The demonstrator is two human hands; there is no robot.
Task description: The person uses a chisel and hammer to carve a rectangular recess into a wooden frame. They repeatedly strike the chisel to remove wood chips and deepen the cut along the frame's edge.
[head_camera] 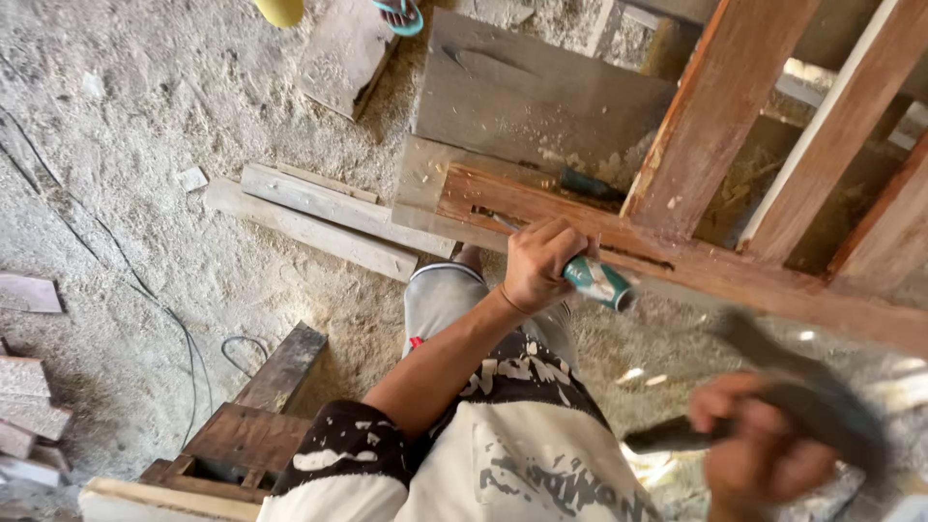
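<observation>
Your left hand [538, 263] is closed around the green-handled chisel [592, 278], its blade set in the mortise of the reddish wooden frame [696, 261]. Your right hand [759, 449], blurred, grips a hammer [812, 396] raised to strike; the blow needs a steady chisel.

Floor [145, 126]: bare ground, covered throughout in sawdust and shavings, lit by daylight. Two grey planks [319, 217] lie side by side on the floor, left of the left hand. A flat board [343, 53] lies farther up, well apart from the hand. A thin cable [184, 348] trails across the floor at far left, ending in a loop. Offcuts [29, 406] are stacked at the left edge. A low wooden stool [242, 440] stands below and left of the hand. A sandal [401, 14] shows at the top edge.
</observation>
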